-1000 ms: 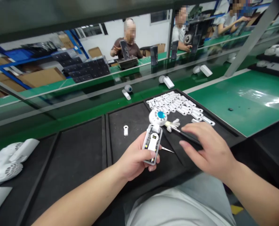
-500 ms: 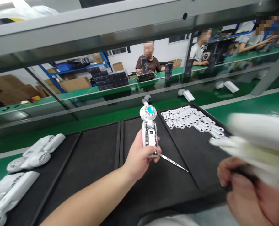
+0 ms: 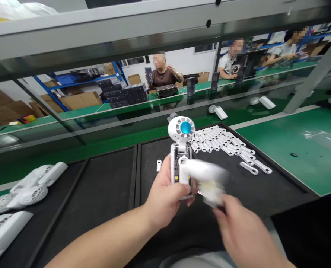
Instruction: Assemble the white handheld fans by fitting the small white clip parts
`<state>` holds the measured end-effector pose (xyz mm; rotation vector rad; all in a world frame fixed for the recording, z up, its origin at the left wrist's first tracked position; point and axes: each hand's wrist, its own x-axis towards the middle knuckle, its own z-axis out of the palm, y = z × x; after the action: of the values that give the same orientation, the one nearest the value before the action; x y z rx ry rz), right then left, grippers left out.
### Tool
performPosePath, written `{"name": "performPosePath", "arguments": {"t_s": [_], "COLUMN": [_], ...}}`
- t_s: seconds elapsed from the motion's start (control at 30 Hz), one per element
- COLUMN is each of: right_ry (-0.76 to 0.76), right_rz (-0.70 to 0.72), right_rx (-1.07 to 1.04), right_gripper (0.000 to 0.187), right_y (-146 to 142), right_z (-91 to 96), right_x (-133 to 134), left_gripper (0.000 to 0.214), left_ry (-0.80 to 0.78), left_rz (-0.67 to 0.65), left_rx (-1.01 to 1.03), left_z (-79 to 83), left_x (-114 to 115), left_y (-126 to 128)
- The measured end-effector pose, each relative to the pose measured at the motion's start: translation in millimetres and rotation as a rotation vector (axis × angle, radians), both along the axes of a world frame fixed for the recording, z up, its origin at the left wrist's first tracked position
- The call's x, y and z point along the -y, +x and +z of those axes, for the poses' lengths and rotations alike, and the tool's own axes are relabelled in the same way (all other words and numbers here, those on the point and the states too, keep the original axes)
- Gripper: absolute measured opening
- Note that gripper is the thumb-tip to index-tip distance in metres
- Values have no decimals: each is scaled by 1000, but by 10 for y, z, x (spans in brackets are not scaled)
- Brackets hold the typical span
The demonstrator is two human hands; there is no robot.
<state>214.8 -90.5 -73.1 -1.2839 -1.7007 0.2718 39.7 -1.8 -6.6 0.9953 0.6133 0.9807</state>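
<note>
My left hand (image 3: 165,191) is closed around the handle of a small handheld fan (image 3: 181,128), held upright above the black tray. The fan has a white round head with a blue centre. Its handle front is uncovered, showing circuit parts and a white inner piece (image 3: 184,173). My right hand (image 3: 235,219) grips a white object (image 3: 207,173) smeared by motion, with a yellowish patch; its kind cannot be made out. This object overlaps the fan handle in view; whether they touch is unclear. A small white part (image 3: 159,165) lies left of the fan.
Many white slotted covers (image 3: 223,141) lie on the black tray (image 3: 282,182) at right. White fans (image 3: 34,186) lie at left. Two more white fans (image 3: 219,112) rest beyond the tray. A metal frame (image 3: 98,29) crosses above. Co-workers (image 3: 165,76) sit opposite near stacked dark boxes (image 3: 126,95).
My right hand has moved left with the white object, from the right edge to the fan's handle. My left hand keeps hold of the fan. The view has shifted slightly.
</note>
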Motion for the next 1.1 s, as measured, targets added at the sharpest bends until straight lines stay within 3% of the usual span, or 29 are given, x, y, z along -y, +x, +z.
{"name": "performPosePath", "arguments": {"t_s": [0.07,0.2,0.43,0.6,0.7,0.8,0.93,1.0,1.1], "right_ry": [-24,79,61,109,65,41,49,-23,-204], "right_rz": [-37,-162,-130,-74,-31,-22,-272,-370,-368], "right_rx": [86,120,184,233,275,284,542,710,837], "right_gripper": [10,19,19,19,19,18,27,29,23], "right_y": [-25,-17,-13,-68,-79,36,443,645,789], "right_z": [-18,-37,30,46,10,-83,-318,-452,-598], "right_x": [-28,-57,-82,-53,-22,-20,-172,-299,-448], "left_gripper": [52,48,56,52,46,35,32,39,45], "left_ry": [-28,-62,-68,-52,-67,-44,-53,-108,-207], "left_rz": [3,32,-15,16,36,84,109,44,0], "left_rx": [-4,7,-7,8,28,63,-4,-32,-55], "left_z": [1,-10,2,-20,-63,-90,-28,4,-19], "left_x": [8,38,132,118,84,28,-58,-92,-135], "left_y": [16,10,10,30,2,-61,-177,-229,-272]}}
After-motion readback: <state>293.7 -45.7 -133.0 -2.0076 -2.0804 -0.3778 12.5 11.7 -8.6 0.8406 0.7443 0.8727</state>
